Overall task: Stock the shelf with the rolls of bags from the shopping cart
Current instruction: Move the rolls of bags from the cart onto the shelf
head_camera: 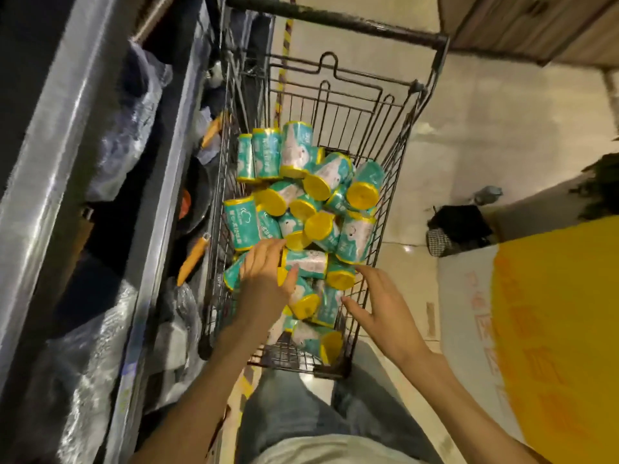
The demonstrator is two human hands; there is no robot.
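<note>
Down inside the wire shopping cart lies a loose heap of rolls of bags, teal wrappers with yellow ends, some standing at the cart's far left side and most tumbled over one another toward its near end. Both bare hands reach into the near end of the cart. The left hand is over the pile at the cart's left side, fingers spread and resting on the rolls, thumb out toward one roll lying on its side; whether it actually grips anything I cannot tell. The right hand hovers at the cart's right wall with fingers relaxed and apart, holding nothing, its fingertips close to a yellow roll end. Left of the cart runs a metal shelf holding plastic-wrapped dark goods and a couple of orange handles. Right of the cart, on the pale tiled floor, sit a dark bag and a yellow and white sheet. Jeans-clad legs show just below the cart.
</note>
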